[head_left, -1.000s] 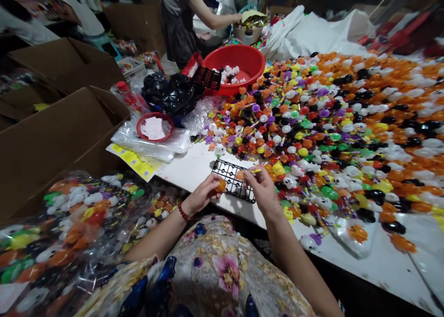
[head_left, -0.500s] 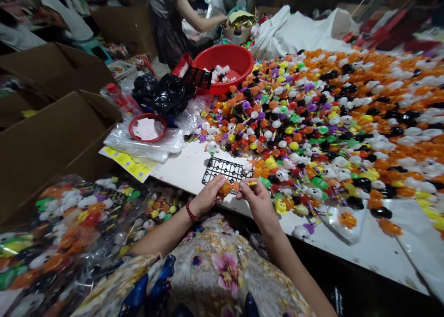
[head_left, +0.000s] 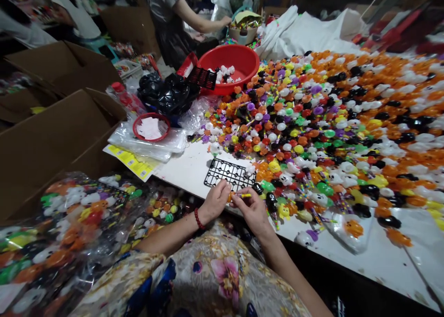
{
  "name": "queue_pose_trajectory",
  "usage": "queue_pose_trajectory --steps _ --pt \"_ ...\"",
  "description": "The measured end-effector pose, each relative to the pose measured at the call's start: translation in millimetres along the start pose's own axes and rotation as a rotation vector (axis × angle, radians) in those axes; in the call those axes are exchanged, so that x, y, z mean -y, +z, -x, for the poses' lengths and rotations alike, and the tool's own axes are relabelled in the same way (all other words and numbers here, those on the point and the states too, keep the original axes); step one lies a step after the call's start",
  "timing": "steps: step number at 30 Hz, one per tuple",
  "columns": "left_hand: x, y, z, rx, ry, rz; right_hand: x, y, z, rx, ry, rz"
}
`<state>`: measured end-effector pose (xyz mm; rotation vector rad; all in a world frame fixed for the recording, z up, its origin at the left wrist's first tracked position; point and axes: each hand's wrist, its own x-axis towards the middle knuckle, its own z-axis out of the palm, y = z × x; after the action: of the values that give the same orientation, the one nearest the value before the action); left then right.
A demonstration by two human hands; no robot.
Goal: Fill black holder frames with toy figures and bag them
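- Left hand is gripping an orange piece, fingertips closed around it; most of it is hiding behind them.
- Right hand is pinching a striped stick, thumb against forefinger, close to the piece. Whether the two parts are joining, can't tell.
- Location: both parts are sitting between the hands, over the near edge of the white table, in front of the wearer's lap.
- Why this hold: left is probably steadying the piece while right is controlling the stick; fingertips meeting like this are likely keeping both in line.
- Axis: stick is running roughly left to right, near level in view. Yellow end is pointing right; other end is facing the orange piece.
- Black grid rack is lying flat just beyond the hands, long side running left to right, dipping slightly rightward. Probably staying within easy reach that way.
- Loose toy pile is spreading beyond and right of the rack, presumably handy for the right hand.
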<state>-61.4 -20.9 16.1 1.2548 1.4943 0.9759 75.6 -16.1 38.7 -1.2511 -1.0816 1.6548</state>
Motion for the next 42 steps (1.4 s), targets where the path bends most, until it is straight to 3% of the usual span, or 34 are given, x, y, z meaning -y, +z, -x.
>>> queue_pose_trajectory --steps 6,11,14,17,20,23,24,26,28,30,33,38,42 --pt "-3 -6 -11 0.041 -0.04 0.069 -2 -13 -9 0.059 0.147 -0.129" --pt "-5 -9 -19 -0.05 -0.042 -0.032 -5 -12 -17 0.042 0.061 0.039" --pt "-3 -2 -19 -0.045 -0.045 -0.069 -6 -7 -17 0.031 0.041 0.103" --pt "0 -2 -20 0.009 -0.03 0.025 1 -18 -20 0.008 -0.032 0.216" --pt "4 -17 -29 -0.014 -0.065 0.154 19 -54 -31 -0.202 -0.271 0.449" --pt "9 -49 -52 -0.261 -0.099 0.064 39 -89 -51 -0.54 -0.581 0.876" --pt "10 -61 -61 -0.345 -0.092 0.003 43 -95 -59 -0.598 -0.644 1.03" --pt "10 -81 -83 -0.452 -0.055 -0.113 48 -93 -75 -0.542 -0.69 1.277" --pt "9 -93 -106 -0.457 0.009 -0.226 47 -76 -92 -0.332 -0.663 1.44" --pt "8 -96 -125 -0.385 0.074 -0.335 43 -52 -109 -0.141 -0.591 1.569" --pt "8 -91 -142 -0.249 0.077 -0.468 38 -22 -132 -0.011 -0.456 1.725" --pt "14 -88 -145 -0.177 0.032 -0.52 28 -14 -150 -0.026 -0.438 1.727" --pt "16 -99 -142 -0.253 0.012 -0.492 16 -24 -147 -0.15 -0.568 1.459"
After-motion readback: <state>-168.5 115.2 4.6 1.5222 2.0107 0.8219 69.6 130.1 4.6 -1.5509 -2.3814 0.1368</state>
